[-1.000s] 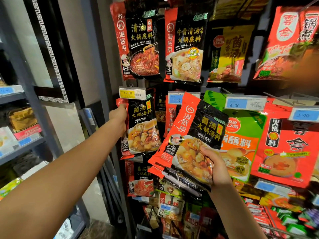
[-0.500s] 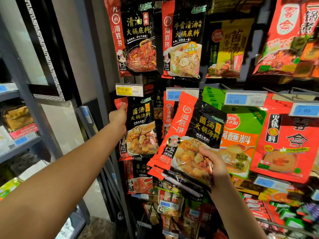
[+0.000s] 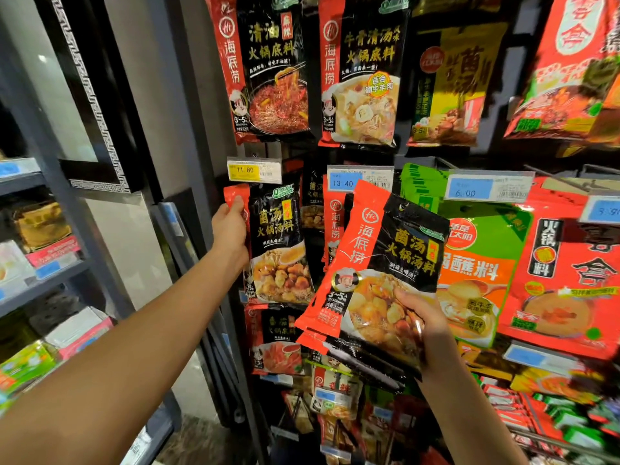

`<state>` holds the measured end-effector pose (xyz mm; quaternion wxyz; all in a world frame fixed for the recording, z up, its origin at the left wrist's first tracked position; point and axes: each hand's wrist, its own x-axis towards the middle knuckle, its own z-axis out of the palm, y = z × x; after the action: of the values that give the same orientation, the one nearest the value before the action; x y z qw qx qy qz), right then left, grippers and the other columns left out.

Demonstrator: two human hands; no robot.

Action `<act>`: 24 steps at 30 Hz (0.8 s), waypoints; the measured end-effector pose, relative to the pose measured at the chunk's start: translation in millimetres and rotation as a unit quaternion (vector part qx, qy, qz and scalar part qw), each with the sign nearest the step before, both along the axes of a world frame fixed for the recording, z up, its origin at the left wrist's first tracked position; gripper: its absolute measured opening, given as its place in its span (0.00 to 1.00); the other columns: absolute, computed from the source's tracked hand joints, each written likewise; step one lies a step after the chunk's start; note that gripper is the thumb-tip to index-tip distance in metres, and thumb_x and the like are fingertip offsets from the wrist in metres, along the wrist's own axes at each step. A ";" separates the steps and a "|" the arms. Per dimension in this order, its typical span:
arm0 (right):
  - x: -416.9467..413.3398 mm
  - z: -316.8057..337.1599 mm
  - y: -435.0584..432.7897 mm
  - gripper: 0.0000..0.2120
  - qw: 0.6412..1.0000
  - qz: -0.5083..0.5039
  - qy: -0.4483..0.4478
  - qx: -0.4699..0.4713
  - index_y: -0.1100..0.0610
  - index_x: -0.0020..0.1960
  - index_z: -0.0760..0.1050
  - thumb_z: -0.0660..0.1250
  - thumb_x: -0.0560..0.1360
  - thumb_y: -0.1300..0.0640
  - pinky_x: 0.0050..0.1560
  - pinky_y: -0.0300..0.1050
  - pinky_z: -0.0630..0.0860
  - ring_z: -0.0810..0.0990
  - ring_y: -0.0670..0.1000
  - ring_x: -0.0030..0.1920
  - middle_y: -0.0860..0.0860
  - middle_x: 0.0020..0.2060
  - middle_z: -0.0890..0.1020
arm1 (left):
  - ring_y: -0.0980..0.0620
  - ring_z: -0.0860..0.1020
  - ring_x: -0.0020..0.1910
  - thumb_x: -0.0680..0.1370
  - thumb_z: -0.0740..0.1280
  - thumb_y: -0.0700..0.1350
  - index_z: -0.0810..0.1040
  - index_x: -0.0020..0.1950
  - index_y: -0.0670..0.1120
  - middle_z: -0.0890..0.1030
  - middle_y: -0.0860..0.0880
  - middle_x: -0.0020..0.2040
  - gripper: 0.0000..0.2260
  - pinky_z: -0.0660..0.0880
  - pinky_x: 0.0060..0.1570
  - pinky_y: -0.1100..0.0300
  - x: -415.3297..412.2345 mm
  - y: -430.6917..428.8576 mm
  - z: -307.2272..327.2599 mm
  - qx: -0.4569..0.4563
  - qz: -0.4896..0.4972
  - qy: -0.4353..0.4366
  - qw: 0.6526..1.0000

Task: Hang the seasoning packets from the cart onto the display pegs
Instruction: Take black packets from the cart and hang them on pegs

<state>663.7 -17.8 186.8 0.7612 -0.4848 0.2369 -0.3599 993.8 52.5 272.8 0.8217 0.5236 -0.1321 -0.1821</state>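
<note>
Red-and-black seasoning stock shows in two spots: one hanging packet (image 3: 280, 243) under the yellow price tag (image 3: 254, 170), its left edge pinched by the left hand (image 3: 231, 226), likely to steady it, and a fanned stack (image 3: 379, 263) of seemingly three matching packets clasped by the right hand (image 3: 426, 327), ready for hanging.

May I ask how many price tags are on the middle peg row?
4, left to right: yellow 11.80 tag, blue 13.40 tag, blue 6.00 tag, and a cut-off blue tag at the right edge. Others may lie beyond.
</note>
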 end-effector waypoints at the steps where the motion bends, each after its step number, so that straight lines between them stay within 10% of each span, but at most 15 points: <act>1: -2.0 -0.3 -0.5 0.49 1.000 0.004 0.006 -0.003 0.58 0.74 0.71 0.82 0.58 0.43 0.44 0.53 0.84 0.86 0.62 0.54 0.60 0.60 0.84 | 0.42 0.84 0.55 0.84 0.65 0.46 0.79 0.48 0.48 0.85 0.45 0.49 0.06 0.79 0.60 0.40 2.0 -1.5 2.6 0.003 0.003 0.007 1.000; 6: -12.1 -0.3 1.5 0.49 1.000 0.022 0.016 -0.004 0.55 0.75 0.70 0.82 0.59 0.40 0.49 0.55 0.83 0.84 0.65 0.58 0.61 0.62 0.83 | 0.49 0.81 0.39 0.84 0.63 0.42 0.75 0.44 0.47 0.81 0.47 0.40 0.08 0.80 0.45 0.52 2.5 -10.1 13.3 0.003 0.031 0.035 0.999; 18: -29.6 16.3 13.6 0.52 0.999 0.046 -0.001 -0.012 0.57 0.72 0.72 0.84 0.53 0.40 0.51 0.56 0.83 0.85 0.64 0.57 0.63 0.60 0.84 | 0.52 0.73 0.36 0.80 0.69 0.43 0.70 0.39 0.45 0.74 0.49 0.36 0.12 0.69 0.37 0.57 -9.2 -30.8 32.0 0.006 0.138 0.056 0.989; 24: -25.7 21.5 15.0 0.35 0.999 0.045 -0.016 0.009 0.61 0.68 0.78 0.76 0.64 0.46 0.57 0.57 0.81 0.83 0.66 0.59 0.64 0.60 0.83 | 0.53 0.73 0.36 0.79 0.70 0.46 0.71 0.40 0.47 0.75 0.51 0.37 0.11 0.68 0.35 0.58 -7.5 -30.4 31.3 0.041 0.159 0.043 0.985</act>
<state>638.0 -2.8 208.3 0.7849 -0.4821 0.2053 -0.3307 986.3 22.2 304.2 0.8229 0.5631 -0.0043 -0.0763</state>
